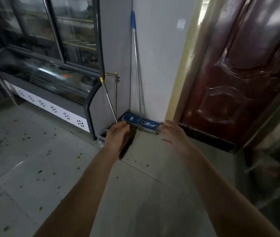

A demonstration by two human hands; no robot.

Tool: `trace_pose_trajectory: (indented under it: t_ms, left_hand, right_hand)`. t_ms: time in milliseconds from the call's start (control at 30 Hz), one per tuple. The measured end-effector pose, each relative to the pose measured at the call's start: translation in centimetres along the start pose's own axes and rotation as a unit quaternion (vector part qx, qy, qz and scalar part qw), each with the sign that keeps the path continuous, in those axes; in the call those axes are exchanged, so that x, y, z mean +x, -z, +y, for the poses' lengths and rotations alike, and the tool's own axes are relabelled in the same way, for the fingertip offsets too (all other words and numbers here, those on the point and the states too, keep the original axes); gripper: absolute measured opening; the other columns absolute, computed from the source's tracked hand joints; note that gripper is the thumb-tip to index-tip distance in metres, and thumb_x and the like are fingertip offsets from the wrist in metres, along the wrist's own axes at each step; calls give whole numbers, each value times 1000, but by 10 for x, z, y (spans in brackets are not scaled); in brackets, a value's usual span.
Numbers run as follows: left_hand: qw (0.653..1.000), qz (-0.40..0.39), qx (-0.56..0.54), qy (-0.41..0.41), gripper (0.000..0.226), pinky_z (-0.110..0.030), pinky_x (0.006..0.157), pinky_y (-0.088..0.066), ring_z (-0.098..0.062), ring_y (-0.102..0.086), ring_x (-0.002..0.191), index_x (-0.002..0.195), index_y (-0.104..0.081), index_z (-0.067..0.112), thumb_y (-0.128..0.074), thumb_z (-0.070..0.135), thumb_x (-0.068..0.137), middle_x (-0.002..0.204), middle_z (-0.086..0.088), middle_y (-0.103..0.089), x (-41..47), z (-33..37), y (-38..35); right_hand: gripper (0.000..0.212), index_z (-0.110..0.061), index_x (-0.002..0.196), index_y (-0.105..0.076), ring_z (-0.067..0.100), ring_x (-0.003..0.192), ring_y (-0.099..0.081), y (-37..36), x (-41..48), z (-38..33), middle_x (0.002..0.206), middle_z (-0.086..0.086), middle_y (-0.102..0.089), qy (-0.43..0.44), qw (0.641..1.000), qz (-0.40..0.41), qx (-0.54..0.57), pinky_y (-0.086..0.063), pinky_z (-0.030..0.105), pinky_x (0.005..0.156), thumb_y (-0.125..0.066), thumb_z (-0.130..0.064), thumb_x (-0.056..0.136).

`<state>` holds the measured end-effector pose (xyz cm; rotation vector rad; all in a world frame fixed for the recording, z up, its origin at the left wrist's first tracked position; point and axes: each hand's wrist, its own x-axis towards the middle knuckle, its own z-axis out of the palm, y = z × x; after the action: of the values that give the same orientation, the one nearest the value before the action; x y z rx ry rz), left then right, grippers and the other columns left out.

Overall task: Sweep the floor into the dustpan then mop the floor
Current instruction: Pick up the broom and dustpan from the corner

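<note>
Blue-headed mop leans in the corner, speckled tiles spread before it. Right hand hovers relaxed by its end; left hand curls at a steel handle, grip unclear.

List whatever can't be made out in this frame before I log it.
All in the head view:
- Whether the left hand grips the thin metal handle: the hand covers the handle's lower end.
- The dark thing under that hand: mostly hidden, so broom head or dustpan is unclear.
- The display case contents: lost to glare and blur.
- Shapes right of the door: blurred and cut off by the edge.
</note>
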<state>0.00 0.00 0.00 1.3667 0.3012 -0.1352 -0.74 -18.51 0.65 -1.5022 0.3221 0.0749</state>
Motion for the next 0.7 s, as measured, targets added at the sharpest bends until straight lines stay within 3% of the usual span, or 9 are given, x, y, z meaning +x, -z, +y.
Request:
trace_pose_trajectory:
  t_ms: [67, 133, 267, 400, 500, 600, 700]
  left_hand:
    - [1000, 23, 8, -8, 25, -34, 93, -49, -17, -61, 93, 114, -63, 16, -60, 15, 89, 98, -3, -64, 23, 6, -15]
    - [999, 45, -9, 0, 20, -36, 96, -49, -14, -61, 88, 109, -63, 16, -60, 13, 89, 92, -1, -64, 46, 13, -26]
    - [997, 69, -30, -6, 25, -32, 87, -50, -11, -61, 78, 114, -60, 11, -60, 11, 89, 88, -2, -63, 97, 26, -44]
    - [997, 75, -8, -1, 17, -39, 89, -51, -23, -61, 97, 107, -60, 18, -58, 15, 90, 109, -11, -62, 153, 37, -57]
    - [996, 86, -12, -1, 14, -33, 76, -53, -20, -59, 95, 105, -59, 20, -55, 17, 92, 113, -9, -59, 201, 50, -65]
    - [995, 98, -20, -5, 10, -40, 97, -49, -21, -60, 102, 99, -59, 23, -56, 17, 92, 115, -9, -61, 247, 66, -74]
    - [993, 110, -38, -15, 15, -38, 98, -48, -18, -61, 101, 106, -60, 19, -57, 15, 91, 113, -8, -63, 285, 78, -82]
  right_hand:
    - [47, -7, 142, -36, 27, 129, -46, 9, 32, -10, 139, 14, -47, 7, 1000, -8, 4, -38, 42, 104, -48, -4, 96]
    - [50, -9, 144, -35, 25, 128, -47, 12, 62, -16, 140, 12, -47, 4, 1000, -17, 10, -39, 40, 102, -49, -7, 96]
    - [50, -9, 144, -35, 27, 127, -47, 11, 121, -29, 138, 13, -47, -11, 999, -34, 10, -38, 42, 107, -50, -8, 96]
    - [52, -8, 145, -33, 29, 128, -45, 5, 184, -42, 139, 14, -45, -10, 998, -54, 9, -37, 42, 108, -50, -6, 95]
    - [52, -8, 144, -34, 28, 127, -46, -5, 233, -53, 139, 15, -46, -12, 998, -61, 1, -39, 40, 106, -51, -8, 95]
    - [49, -9, 142, -37, 29, 129, -46, -17, 280, -72, 139, 14, -47, -11, 997, -74, -17, -41, 38, 104, -53, -9, 96]
    - [47, -11, 141, -39, 25, 129, -46, -24, 319, -87, 127, 7, -52, -13, 996, -86, -14, -40, 36, 105, -52, -9, 96]
